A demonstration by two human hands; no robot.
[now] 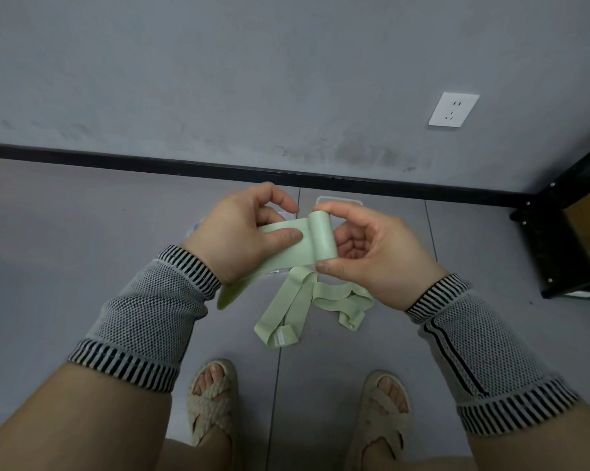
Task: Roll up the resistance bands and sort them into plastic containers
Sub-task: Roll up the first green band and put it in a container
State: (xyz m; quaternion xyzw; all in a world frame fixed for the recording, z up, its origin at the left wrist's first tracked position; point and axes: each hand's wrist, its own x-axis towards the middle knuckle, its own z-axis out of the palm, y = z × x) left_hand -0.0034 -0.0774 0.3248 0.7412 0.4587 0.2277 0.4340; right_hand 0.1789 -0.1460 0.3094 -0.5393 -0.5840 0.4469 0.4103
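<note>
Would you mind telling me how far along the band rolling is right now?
Done: nothing visibly stored; the clear plastic container is mostly hidden behind the hands. In hand: the right hand pinches a started roll of the pale green resistance band, and the left hand feeds the flat strip. Left: more pale green band lies loose on the floor.

A pale green resistance band [288,248] is partly rolled: a tight roll [322,236] is formed at one end, held up above the floor. The unrolled rest is draped down onto the grey tiles, looped and twisted. A clear plastic container [337,200] is glimpsed behind.
</note>
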